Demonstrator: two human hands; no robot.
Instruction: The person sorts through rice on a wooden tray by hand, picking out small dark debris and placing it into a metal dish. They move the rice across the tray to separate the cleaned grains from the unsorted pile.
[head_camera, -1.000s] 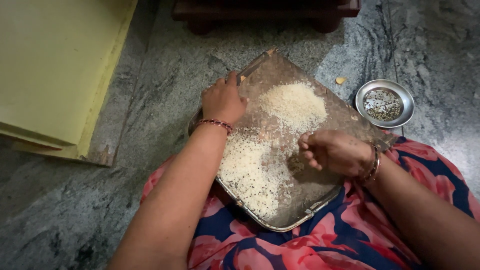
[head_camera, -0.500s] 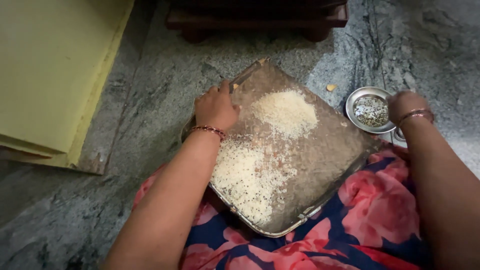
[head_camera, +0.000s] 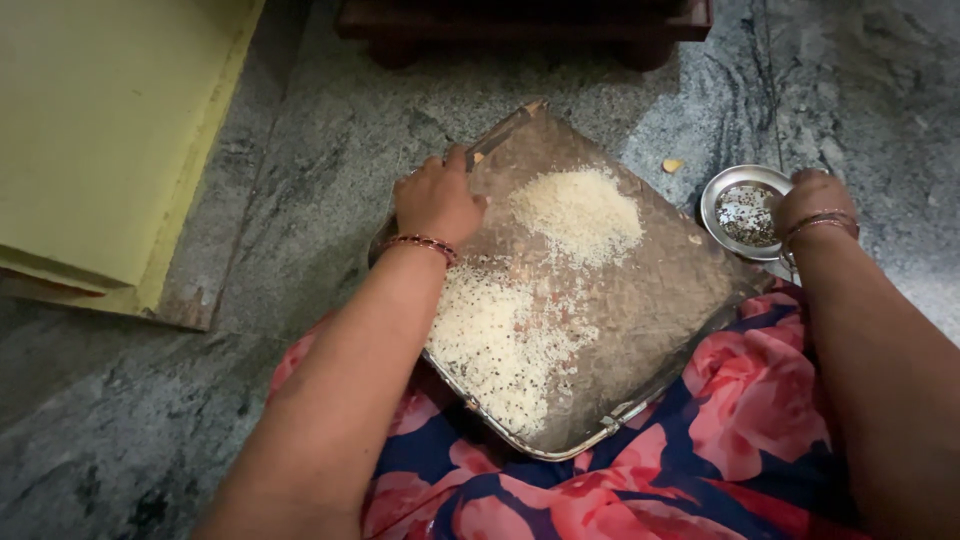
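Observation:
A square steel tray (head_camera: 650, 330) rests tilted on my lap and the stone floor. It carries two patches of white grains: a clean heap (head_camera: 580, 210) at the far side and a wider speckled spread (head_camera: 500, 340) nearer me. My left hand (head_camera: 437, 200) grips the tray's far left rim, a beaded bracelet on the wrist. My right hand (head_camera: 812, 200) hangs over the edge of a small round steel bowl (head_camera: 745, 210) with dark bits in it; its fingers point down and are mostly hidden behind the wrist and bangles.
A yellow board (head_camera: 110, 130) lies on the grey stone floor at the left. A dark wooden piece of furniture (head_camera: 520, 25) stands at the top. A small yellowish crumb (head_camera: 672, 165) lies on the floor near the bowl. My flowered red and blue garment (head_camera: 740, 420) fills the bottom.
My right hand left the middle of the tray and travelled right to the small bowl. My left hand stayed on the tray's rim.

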